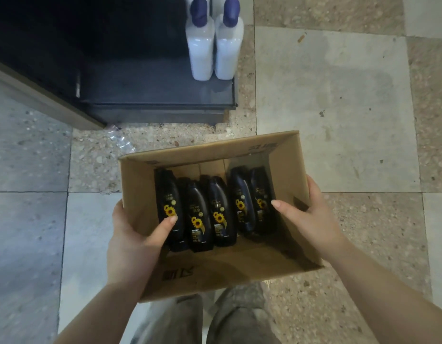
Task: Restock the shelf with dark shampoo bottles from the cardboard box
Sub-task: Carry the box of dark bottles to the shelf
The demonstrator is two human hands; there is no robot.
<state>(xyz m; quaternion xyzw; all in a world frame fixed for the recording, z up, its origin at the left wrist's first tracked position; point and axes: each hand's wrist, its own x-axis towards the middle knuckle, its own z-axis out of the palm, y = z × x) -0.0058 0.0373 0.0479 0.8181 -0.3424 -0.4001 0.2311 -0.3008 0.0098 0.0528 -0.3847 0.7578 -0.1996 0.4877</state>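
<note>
An open cardboard box (pixel 239 266) hangs above the floor, carried between both hands. Inside it lie several dark shampoo bottles (pixel 221 212) with sunflower labels, side by side. My left hand (pixel 133 242) grips the box's left wall, thumb inside near the leftmost bottle. My right hand (pixel 306 219) grips the right wall, thumb inside and fingers around the outside. The dark bottom shelf (pixel 150 85) is ahead at the upper left, its front surface bare.
Two white bottles with blue caps (pixel 213 43) stand at the shelf's right end. The floor is tiled in grey and speckled squares (pixel 339 95). A crumpled clear plastic scrap (pixel 120 142) lies by the shelf base. My legs in grey trousers (pixel 215 319) are below the box.
</note>
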